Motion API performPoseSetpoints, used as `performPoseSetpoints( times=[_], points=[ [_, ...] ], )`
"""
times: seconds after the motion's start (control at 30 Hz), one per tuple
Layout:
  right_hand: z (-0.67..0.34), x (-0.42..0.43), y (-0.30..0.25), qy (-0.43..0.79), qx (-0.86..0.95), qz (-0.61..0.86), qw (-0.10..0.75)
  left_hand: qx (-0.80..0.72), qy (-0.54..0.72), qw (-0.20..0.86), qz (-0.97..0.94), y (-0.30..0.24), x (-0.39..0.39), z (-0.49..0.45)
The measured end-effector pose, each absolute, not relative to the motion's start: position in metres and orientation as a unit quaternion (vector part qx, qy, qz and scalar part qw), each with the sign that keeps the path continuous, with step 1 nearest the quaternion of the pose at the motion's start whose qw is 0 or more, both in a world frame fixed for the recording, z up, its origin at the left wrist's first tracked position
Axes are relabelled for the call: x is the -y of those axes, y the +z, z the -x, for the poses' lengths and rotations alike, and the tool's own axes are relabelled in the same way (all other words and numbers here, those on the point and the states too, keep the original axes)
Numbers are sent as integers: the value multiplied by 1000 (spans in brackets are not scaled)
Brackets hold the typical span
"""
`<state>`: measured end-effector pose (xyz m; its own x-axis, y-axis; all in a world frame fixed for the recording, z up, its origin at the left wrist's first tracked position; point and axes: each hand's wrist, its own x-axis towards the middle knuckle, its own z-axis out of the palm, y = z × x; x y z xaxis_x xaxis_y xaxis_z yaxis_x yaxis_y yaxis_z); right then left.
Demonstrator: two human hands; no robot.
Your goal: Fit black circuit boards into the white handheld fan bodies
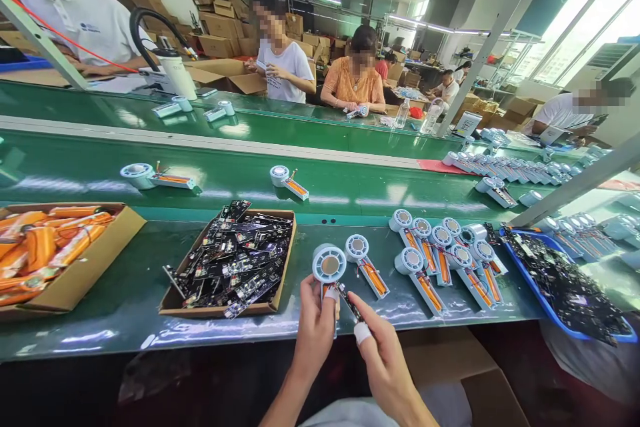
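My left hand (314, 323) is closed around the handle of a light-blue handheld fan (329, 264), its round slotted head standing up above the fingers. Between the thumb and fingers of my right hand (381, 343) is a narrow black circuit board (349, 301), its upper end close beside the fan's handle. A white cover wraps my right thumb. Most of the handle is hidden by my fingers. Just behind lies another fan (371, 273) with an orange battery in its open handle. More such fans (423, 280) are grouped to the right.
Left of my hands stands a carton of black circuit boards (287, 267), and farther left a carton of orange batteries (113, 247). A blue tray (530, 293) of boards is at right. Fans ride a green conveyor (230, 180) beyond the bench. Several people work across from me.
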<state>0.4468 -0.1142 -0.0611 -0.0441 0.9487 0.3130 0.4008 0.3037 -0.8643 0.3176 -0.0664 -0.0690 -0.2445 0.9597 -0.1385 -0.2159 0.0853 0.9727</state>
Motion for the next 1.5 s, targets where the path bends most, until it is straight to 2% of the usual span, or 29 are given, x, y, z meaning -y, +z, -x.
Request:
performPoseSetpoints(
  times=[0.2,0.3,0.43,0.57,0.83,1.1,1.3,1.5],
  points=[
    [-448,128,-91,151,751,503,400,-562,605,469,-316,-63,70,-318],
    [-451,129,-102,108,763,503,390,-548,584,531,-278,-62,70,-315],
    [-461,126,-98,83,797,465,376,-446,574,656,-204,-64,67,-310],
    [-473,122,-87,64,826,434,356,-388,572,710,-133,-64,67,-307],
    [-477,110,-77,1,815,441,376,-468,561,627,-269,-61,73,-307],
    [-477,101,-63,-99,812,423,389,-504,603,571,-238,-58,68,-314],
    [-480,97,-61,-139,833,348,406,-518,552,622,-200,-56,69,-312],
    [-486,89,-53,-156,869,272,383,-450,502,701,-231,-52,69,-308]
  ],
)
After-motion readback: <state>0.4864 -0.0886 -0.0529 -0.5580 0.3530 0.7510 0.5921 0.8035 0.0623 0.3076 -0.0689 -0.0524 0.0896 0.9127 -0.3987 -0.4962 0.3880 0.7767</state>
